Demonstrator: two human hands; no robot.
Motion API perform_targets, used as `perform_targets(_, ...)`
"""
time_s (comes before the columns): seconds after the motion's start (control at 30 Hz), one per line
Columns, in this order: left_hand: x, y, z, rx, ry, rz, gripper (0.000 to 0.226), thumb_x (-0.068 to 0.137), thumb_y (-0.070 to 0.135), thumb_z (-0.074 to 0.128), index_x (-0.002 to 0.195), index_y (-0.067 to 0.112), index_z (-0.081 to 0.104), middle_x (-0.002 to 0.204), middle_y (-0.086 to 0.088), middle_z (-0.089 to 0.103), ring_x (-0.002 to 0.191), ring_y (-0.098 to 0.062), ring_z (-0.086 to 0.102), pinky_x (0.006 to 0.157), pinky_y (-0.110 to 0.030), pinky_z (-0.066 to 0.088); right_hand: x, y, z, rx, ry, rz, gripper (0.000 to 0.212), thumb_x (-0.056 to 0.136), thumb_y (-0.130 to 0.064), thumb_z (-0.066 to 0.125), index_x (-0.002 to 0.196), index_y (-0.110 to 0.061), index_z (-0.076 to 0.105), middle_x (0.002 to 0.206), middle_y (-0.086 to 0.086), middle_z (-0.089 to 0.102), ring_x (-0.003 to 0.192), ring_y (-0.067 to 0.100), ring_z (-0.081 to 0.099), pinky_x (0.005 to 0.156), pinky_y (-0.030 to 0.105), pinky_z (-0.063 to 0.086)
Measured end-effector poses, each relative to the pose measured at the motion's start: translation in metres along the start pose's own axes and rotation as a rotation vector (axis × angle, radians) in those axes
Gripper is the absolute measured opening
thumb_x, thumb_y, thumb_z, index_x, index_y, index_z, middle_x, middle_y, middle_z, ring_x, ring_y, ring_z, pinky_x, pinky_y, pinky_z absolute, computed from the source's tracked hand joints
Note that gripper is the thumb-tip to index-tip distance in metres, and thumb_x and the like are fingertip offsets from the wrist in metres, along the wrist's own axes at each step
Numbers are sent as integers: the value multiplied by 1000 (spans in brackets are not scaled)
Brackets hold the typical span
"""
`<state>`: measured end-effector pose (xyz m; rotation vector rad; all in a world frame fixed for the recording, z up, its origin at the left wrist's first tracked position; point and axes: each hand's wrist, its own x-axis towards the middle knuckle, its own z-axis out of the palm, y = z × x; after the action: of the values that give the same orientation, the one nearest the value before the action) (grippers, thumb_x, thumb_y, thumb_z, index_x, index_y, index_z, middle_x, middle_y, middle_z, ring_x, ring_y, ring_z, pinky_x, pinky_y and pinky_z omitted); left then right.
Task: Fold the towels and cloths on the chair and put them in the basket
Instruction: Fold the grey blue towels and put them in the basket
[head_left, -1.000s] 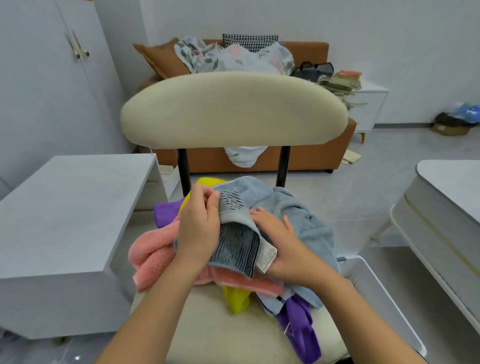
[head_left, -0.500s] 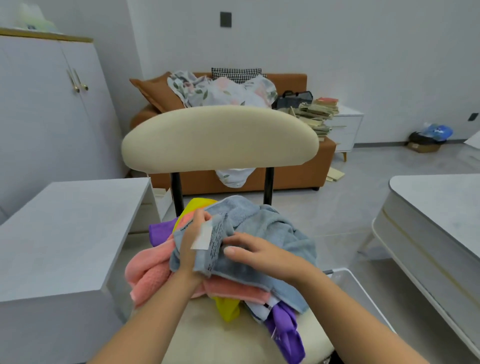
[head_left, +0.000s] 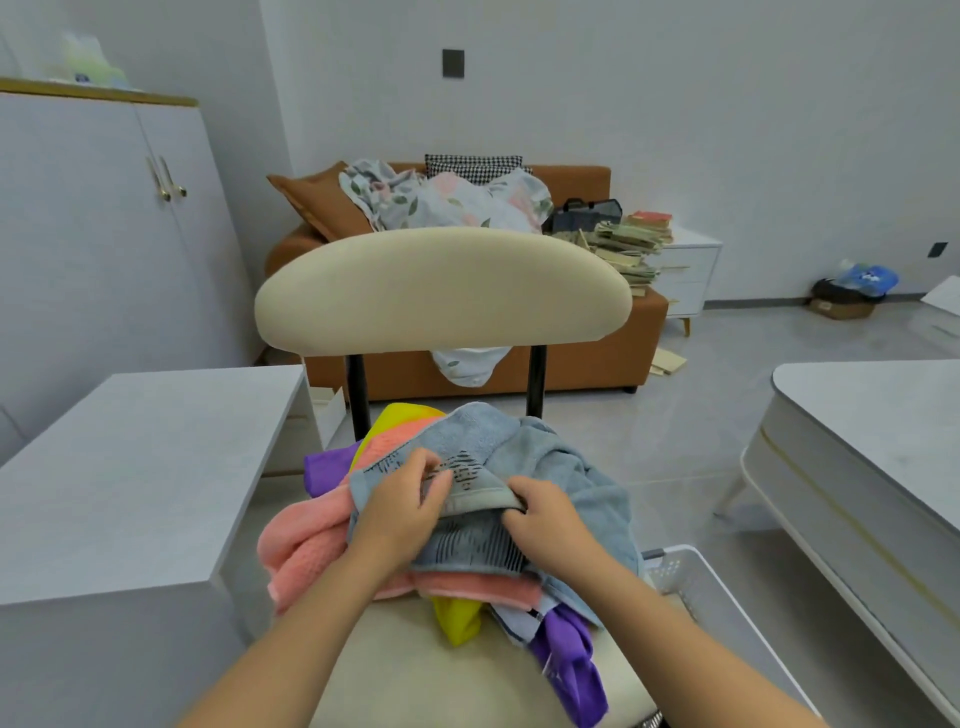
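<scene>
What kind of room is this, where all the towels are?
Most likely a living room in someone's home. There is a brown sofa with cushions, a tall white cupboard, and a low table beside the chair piled with towels.

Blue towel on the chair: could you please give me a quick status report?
Left grip and right grip both pinch the blue towel by its banded edge. Towel unfolded, atop the pile on the chair. Basket at right; nothing blocking.

Grey-blue towel (head_left: 524, 457) crumpled atop pink towel (head_left: 306, 540), cream chair (head_left: 441, 291)
</scene>
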<state>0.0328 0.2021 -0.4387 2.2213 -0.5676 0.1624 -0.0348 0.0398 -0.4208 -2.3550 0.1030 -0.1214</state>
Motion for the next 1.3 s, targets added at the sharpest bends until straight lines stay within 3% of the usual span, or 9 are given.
perform_targets(0.17, -3, -5, -11, 252, -135, 153, 57, 87, 27, 54, 140, 16, 38, 139, 3, 47, 126, -14, 45, 100, -23, 31, 4, -5, -2, 198, 185, -30, 20, 91, -1, 42, 84, -14, 56, 72, -7, 56, 66, 2, 50, 58, 12, 38)
perform_targets(0.23, 5, -1, -20, 218, -121, 140, 49, 83, 31, 42, 129, 17, 52, 130, 0, 57, 121, -22, 51, 101, -31, 38, 4, -14, -8, 194, 190, -64, 18, 94, -6, 44, 90, -18, 58, 76, -9, 58, 66, 0, 51, 58, 11, 39)
perform_targets(0.37, 22, 17, -48, 204, -67, 200, 22, 90, 30, 47, 99, 20, 64, 93, 11, 61, 87, -16, 56, 68, -32, 40, 12, -32, -47, -57, 66, -91, 10, 85, -25, 68, 90, -17, 63, 73, -11, 57, 65, 1, 50, 51, 11, 36)
perform_targets(0.5, 44, 39, -92, 339, -17, 337, 17, 88, 16, 48, 91, 16, 65, 91, -1, 64, 88, -25, 59, 74, -37, 46, 14, -56, -102, -296, 5, -86, 18, 84, -16, 67, 69, -15, 57, 66, -5, 52, 62, 11, 49, 46, 16, 31)
perform_targets(0.73, 76, 100, -154, 109, 349, 208, 22, 91, 23, 43, 90, 7, 58, 83, -7, 60, 79, -27, 53, 68, -38, 39, 16, -107, -180, 76, 306, -151, 12, 94, -6, 48, 97, -8, 60, 86, 10, 60, 73, 23, 56, 65, 43, 54)
perform_targets(0.9, 88, 128, -190, 415, 63, 329, 11, 93, 15, 49, 102, 13, 56, 94, -2, 61, 86, -23, 57, 74, -37, 45, 20, -145, -227, 247, 459, -208, 19, 98, -16, 47, 102, -7, 64, 81, -5, 59, 72, 4, 52, 60, 16, 47)
perform_targets(1.0, 92, 135, -199, 584, -71, 319, 8, 91, 13, 50, 85, 14, 56, 85, 2, 51, 83, -18, 51, 68, -29, 36, 26, -158, -245, 359, 529, -214, 17, 96, -12, 49, 89, -13, 65, 83, 0, 64, 80, 15, 58, 76, 29, 51)
perform_targets(1.17, 103, 142, -212, 206, 201, 38, 19, 93, 17, 47, 87, 4, 60, 84, -13, 62, 75, -25, 56, 60, -31, 42, 26, -175, -274, 439, 548, -181, 21, 95, -14, 50, 79, -19, 62, 82, 1, 63, 84, 21, 58, 80, 38, 50)
perform_targets(1.3, 107, 163, -232, 340, 466, 1, 23, 97, 22, 44, 91, 6, 58, 85, -9, 61, 79, -30, 55, 65, -35, 43, 27, -186, -297, 336, 626, -188, 21, 90, -17, 55, 73, -16, 66, 82, 5, 67, 88, 26, 62, 81, 41, 51)
